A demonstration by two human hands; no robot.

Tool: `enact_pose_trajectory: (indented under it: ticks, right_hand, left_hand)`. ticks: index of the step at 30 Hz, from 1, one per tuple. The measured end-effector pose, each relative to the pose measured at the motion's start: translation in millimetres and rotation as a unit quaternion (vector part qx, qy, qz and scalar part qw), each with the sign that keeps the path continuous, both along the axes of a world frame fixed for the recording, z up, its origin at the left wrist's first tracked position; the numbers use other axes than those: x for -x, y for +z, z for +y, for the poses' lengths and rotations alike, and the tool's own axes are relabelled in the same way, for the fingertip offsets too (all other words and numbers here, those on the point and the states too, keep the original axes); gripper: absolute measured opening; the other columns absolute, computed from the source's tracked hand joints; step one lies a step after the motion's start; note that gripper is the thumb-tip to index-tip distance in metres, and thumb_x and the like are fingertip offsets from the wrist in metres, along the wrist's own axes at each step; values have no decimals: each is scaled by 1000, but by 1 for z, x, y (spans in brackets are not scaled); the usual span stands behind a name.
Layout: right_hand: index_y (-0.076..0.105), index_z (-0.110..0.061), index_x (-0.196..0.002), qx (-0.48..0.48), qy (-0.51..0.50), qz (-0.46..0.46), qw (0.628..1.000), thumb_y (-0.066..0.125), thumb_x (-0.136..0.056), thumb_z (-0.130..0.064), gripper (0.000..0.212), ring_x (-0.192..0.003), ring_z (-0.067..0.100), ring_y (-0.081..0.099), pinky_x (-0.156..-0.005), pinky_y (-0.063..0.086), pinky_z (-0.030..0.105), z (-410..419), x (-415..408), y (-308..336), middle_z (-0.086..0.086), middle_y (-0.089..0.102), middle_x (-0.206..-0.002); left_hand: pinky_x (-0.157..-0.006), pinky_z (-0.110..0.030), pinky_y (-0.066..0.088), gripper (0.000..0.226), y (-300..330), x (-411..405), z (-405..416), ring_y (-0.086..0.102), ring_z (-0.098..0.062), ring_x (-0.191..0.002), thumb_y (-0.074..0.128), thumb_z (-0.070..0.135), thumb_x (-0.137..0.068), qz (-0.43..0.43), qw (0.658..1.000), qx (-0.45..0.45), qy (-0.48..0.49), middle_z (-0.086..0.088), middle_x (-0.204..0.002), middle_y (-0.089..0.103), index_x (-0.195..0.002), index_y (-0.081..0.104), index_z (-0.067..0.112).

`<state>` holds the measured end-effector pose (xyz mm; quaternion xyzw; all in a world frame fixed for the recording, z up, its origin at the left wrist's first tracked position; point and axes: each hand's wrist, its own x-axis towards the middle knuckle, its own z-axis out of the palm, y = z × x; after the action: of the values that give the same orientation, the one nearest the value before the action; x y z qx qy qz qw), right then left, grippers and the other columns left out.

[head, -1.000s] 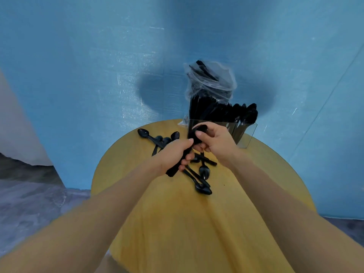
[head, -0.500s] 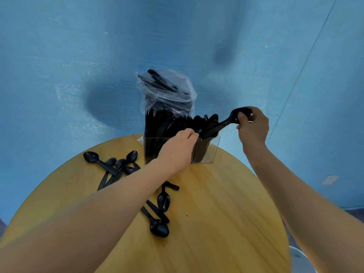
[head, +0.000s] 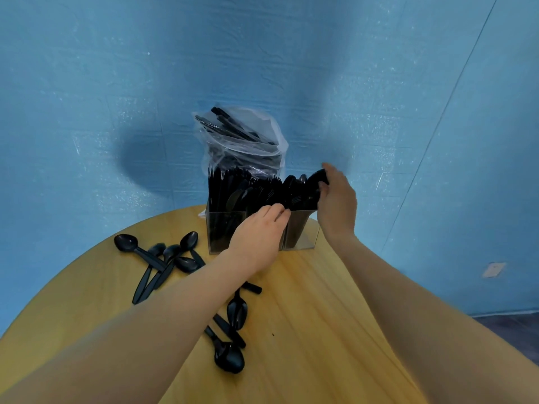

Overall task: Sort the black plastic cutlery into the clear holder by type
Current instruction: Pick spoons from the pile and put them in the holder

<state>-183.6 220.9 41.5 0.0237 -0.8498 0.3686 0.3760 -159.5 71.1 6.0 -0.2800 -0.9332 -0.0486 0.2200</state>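
Observation:
The clear holder [head: 303, 240] stands at the far edge of the round wooden table [head: 306, 330], packed with upright black cutlery. My right hand [head: 337, 199] grips the bowl of a black spoon [head: 316, 177] whose handle goes down into the holder's right compartment. My left hand [head: 259, 237] rests against the holder's front, its fingertips at the cutlery in the middle section; whether it holds anything is hidden. Several loose black spoons [head: 163, 260] lie at the left. More spoons [head: 233, 330] lie under my left forearm.
A clear plastic bag [head: 242, 141] with black cutlery stands behind the holder against the blue wall [head: 116, 83]. The table's curved edge runs close behind the holder and along the left. A small white plate [head: 493, 269] sits low on the wall at right.
My right hand carried the spoon from my left hand to the holder and lowered it into the right compartment. My left hand moved up to the holder's front.

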Motion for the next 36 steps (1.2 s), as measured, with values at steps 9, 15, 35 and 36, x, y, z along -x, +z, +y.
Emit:
enact_pose_trajectory:
  ticks: [9,15,35,36]
  right_hand:
    - [24,-16,-147,-224,-58,-133,964,41,-97,-10,53,-123,29,30,-92,29,34,4,-27,-21,0,19,-154]
    - [54,-11,-126,-116,64,-146,980,51,-95,-16,31,-114,20,44,-91,31,20,-31,-79,-52,6,48,-123]
    - [68,-18,-100,-144,238,-320,906,61,-90,-28,15,-70,-3,45,-59,33,9,-83,-170,-64,-18,47,-78]
    - [68,-18,-98,-132,240,-323,906,60,-91,-29,15,-71,-2,46,-60,34,10,-83,-171,-63,-16,51,-79]
  left_hand:
    - [-111,-25,23,60,4,-11,-4,27,-15,-137,47,13,-93,-46,999,-23,7,1,-151,24,-148,22,14]
    - [-95,-30,44,41,-7,-53,-40,44,-13,-119,45,18,-96,-92,990,-103,41,2,-137,41,-137,43,18]
    - [-84,-22,38,9,-44,-150,-122,48,-8,-98,56,30,-91,-168,973,-114,109,12,-102,54,-99,60,27]
    - [-81,-22,38,7,-44,-152,-122,48,-8,-94,56,29,-92,-166,973,-116,114,12,-100,54,-97,59,26]
